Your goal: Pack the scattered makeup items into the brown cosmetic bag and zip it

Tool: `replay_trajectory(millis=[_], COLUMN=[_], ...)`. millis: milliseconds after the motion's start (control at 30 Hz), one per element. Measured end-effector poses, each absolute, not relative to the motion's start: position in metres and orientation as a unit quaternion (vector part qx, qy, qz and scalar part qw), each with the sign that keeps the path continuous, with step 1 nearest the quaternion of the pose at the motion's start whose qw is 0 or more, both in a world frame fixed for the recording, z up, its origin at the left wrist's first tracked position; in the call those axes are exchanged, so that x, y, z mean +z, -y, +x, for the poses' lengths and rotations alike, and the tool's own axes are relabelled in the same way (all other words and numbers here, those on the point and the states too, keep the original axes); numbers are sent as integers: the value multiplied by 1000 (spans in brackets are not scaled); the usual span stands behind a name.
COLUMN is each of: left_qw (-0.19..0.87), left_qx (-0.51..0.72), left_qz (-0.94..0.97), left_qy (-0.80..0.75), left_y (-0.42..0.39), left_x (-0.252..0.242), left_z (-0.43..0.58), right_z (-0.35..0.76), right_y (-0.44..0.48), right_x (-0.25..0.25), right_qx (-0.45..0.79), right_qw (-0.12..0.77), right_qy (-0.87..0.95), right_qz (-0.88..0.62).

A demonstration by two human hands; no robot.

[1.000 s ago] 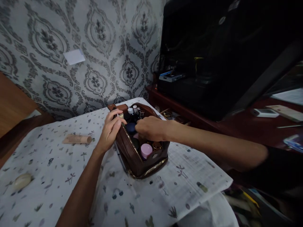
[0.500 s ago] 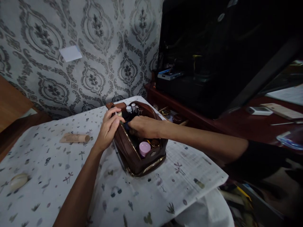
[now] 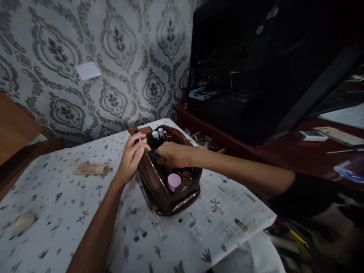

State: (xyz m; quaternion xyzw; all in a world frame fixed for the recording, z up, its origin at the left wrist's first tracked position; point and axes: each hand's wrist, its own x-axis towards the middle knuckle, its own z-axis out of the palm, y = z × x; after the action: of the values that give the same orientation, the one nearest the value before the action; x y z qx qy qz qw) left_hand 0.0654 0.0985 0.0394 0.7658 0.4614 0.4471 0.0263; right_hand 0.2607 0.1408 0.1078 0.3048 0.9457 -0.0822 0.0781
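A dark brown toiletry bag point(image 3: 150, 185) with a gold zip stands unzipped on the table. Its left rim is gripped by my left hand point(image 3: 131, 157), thumb and fingers closed over the edge. Inside the bag is my right hand point(image 3: 170, 154), fingers curled and pointing down; the fingertips and whatever they touch are hidden. A jar with a pink lid point(image 3: 174, 182) sits at the bag's near end, beside a small brown round container point(image 3: 186, 175). Several small bottles, one with a white cap point(image 3: 155, 134), stand at the far end.
On the patterned tablecloth point(image 3: 99, 220) lie a beige tube point(image 3: 92, 169) and a cream oval object point(image 3: 24, 222) at left. A large black screen point(image 3: 241, 57) stands on the red-brown cabinet point(image 3: 236, 148) at right, above a partly open drawer with small items.
The camera view has shifted slightly, so the scene sits a little lower. My left hand stays on the rim and my right hand stays inside the bag.
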Motion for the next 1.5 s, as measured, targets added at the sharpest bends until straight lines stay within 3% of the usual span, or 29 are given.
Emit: replay_trajectory(millis=[233,467,700,867,1200,1500], left_qw=[36,29,34,39,32,32], left_qx=[451,444,448,451,440,443], left_qz=[767,768,773,769,769,770], left_qy=[-455,-460,-447,-451,-462,-459], left_y=[-99,-97,-98,-99,-98,-98], left_x=[39,40,39,39,40,40], left_z=[65,65,65,64,65,66], right_z=[270,262,256,252,257,256], right_y=[-138,-144,-149,-151,-151,-151], right_x=[128,113,104,106,99,102], right_qx=[-58,-85,-121,-79,-119,-86], right_qw=[14,104,52,29,117,56], right_qy=[-952,-960,-952,-951,-944,-948], right_qz=[299,245,277,296,286,303])
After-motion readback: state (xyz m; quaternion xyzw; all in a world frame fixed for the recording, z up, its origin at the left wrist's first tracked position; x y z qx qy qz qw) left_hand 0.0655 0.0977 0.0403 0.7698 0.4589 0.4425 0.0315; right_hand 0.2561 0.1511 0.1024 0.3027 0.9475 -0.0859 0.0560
